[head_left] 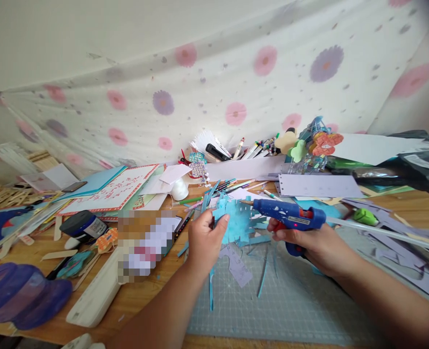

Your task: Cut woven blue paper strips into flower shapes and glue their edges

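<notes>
My left hand [209, 237] pinches the left edge of a light blue paper piece [238, 223] with a notched outline, holding it over the cutting mat. My right hand [305, 240] is wrapped round a blue hot glue gun [290, 213], its nozzle pointing left at the paper's upper right part. I cannot tell whether the nozzle touches the paper. A clear glue stick [385, 232] sticks out of the gun's back end. Below the paper lie a purple paper scrap [239, 266] and thin blue paper strips [263, 276].
Under my hands is a grey cutting mat [272, 310]. A dark jar [83, 227], a purple translucent container [21, 295] and a white thread spool [180, 189] stand to the left. Markers [254, 149] are at the back. Purple paper offcuts [410, 261] lie right.
</notes>
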### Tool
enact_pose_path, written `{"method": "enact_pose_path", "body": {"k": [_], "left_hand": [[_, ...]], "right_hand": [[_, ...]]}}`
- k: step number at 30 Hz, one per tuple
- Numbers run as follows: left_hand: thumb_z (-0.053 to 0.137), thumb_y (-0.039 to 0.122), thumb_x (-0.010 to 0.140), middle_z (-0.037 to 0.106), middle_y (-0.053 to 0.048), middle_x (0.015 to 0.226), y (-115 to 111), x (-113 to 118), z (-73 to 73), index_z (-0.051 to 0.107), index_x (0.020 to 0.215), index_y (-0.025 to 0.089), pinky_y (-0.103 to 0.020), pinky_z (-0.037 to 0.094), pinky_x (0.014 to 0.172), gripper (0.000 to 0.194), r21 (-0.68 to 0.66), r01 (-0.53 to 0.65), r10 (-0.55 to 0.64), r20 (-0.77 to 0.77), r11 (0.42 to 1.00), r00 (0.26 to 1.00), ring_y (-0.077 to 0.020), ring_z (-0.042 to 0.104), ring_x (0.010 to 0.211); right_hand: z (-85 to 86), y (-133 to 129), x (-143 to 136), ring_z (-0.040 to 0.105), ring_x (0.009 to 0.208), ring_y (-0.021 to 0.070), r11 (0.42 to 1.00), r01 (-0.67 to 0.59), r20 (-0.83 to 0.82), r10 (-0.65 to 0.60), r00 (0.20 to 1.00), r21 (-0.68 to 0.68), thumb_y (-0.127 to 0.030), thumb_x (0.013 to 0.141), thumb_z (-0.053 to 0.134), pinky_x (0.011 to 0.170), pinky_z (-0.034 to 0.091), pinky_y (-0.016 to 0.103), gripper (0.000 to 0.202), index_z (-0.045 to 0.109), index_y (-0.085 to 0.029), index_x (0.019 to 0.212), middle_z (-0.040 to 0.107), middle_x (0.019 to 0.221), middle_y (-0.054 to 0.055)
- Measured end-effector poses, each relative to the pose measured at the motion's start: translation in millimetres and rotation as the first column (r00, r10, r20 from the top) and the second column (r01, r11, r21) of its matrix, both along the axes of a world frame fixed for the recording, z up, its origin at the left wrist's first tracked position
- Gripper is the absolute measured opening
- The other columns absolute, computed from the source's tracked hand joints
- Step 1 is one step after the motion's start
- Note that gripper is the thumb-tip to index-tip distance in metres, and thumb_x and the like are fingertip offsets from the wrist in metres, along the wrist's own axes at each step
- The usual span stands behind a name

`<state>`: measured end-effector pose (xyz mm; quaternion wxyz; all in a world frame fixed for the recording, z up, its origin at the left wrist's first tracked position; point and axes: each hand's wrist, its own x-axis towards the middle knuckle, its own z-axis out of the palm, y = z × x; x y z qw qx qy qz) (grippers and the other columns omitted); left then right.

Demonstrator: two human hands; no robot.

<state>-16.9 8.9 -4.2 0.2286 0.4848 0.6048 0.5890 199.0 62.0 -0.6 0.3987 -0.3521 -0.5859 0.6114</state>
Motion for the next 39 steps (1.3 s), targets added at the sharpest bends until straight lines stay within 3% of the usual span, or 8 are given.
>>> {"method": "enact_pose_path", "body": {"k": [4,8,15,24,33,39], "left_hand": [[0.063,0.033,0.075,0.057,0.003,0.058,-3,0,8.3,0.068,0.077,0.017,-0.022,0.039,0.056,0.017,0.071,-0.126,0.141,-0.282,0.989,0.949,-0.0122,0.048,0.055],[0.062,0.034,0.076,0.062,0.002,0.061,-3,-2,10.3,0.068,0.076,0.018,-0.022,0.041,0.058,0.017,0.156,-0.175,0.223,-0.392,0.972,0.892,-0.0129,0.051,0.056],[0.063,0.029,0.077,0.066,0.001,0.062,-5,-4,13.2,0.069,0.076,0.021,-0.022,0.042,0.058,0.01,0.214,-0.133,0.236,-0.58,0.968,0.78,-0.0132,0.055,0.054],[0.061,0.026,0.081,0.072,-0.001,0.071,-3,-6,8.3,0.07,0.078,0.021,-0.022,0.045,0.063,0.01,0.322,-0.023,0.259,-0.713,0.946,0.651,-0.0138,0.061,0.06],[0.062,0.026,0.08,0.069,0.001,0.067,-6,-6,12.4,0.069,0.081,0.019,-0.022,0.042,0.058,0.009,0.304,-0.082,0.272,-0.658,0.949,0.702,-0.012,0.056,0.052],[0.062,0.028,0.079,0.07,0.001,0.07,-6,-3,8.9,0.069,0.081,0.019,-0.021,0.039,0.053,0.011,0.263,-0.135,0.27,-0.591,0.955,0.76,-0.0128,0.058,0.056]], "right_hand": [[4.7,-2,0,0.061,0.076,0.0216,0.999,-0.026,0.048,0.025,0.999,0.019,-0.033,0.065,0.072,0.068,0.048,0.032,0.015,0.07,-0.021,0.074,0.068,0.079,0.004],[8.8,-2,0,0.061,0.077,0.0201,0.998,-0.053,0.042,0.052,0.998,0.028,-0.03,0.065,0.071,0.068,0.049,0.029,0.014,0.069,-0.02,0.074,0.068,0.079,0.004],[9.8,-3,0,0.061,0.076,0.0188,0.996,-0.081,0.014,0.08,0.997,0.048,-0.027,0.066,0.07,0.07,0.048,0.029,0.011,0.068,-0.019,0.074,0.067,0.078,0.003],[6.0,-1,2,0.06,0.073,0.0169,0.993,-0.106,0.036,0.104,0.994,0.057,-0.026,0.068,0.07,0.063,0.046,0.025,0.012,0.067,-0.019,0.078,0.067,0.08,0.003],[16.4,-5,-1,0.054,0.063,0.0146,0.987,-0.158,0.133,0.151,0.98,0.04,-0.025,0.064,0.066,0.057,0.041,0.024,0.011,0.066,-0.019,0.074,0.063,0.071,0.001],[18.1,-7,-2,0.051,0.063,0.0141,0.982,-0.177,0.105,0.17,0.98,0.059,-0.028,0.064,0.064,0.057,0.039,0.025,0.014,0.062,-0.02,0.076,0.06,0.072,0.0]]}}
